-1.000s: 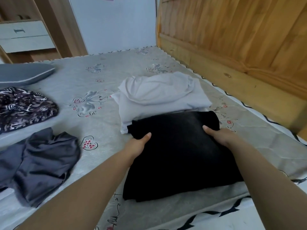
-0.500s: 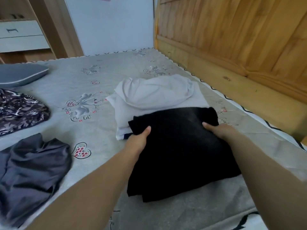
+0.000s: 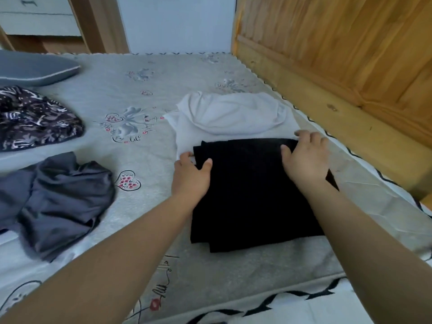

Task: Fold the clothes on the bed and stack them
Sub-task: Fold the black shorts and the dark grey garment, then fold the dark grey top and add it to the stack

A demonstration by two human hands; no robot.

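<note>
Gripping the folded black garment (image 3: pixel 252 190) at its far corners, near the white pile (image 3: pixel 224 118), the left hand (image 3: pixel 190 176) and right hand (image 3: pixel 306 160) risk spilling its loose near layers.

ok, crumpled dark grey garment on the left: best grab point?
Take the crumpled dark grey garment from above at the raised ridge of folds in its middle. It lies bunched on the bed with no flat edge showing, so a top pinch there gathers cloth most readily.

Both arms reach forward, left hand (image 3: pixel 190 177) and right hand (image 3: pixel 305 157) apparently gripping, thumbs on top.
</note>
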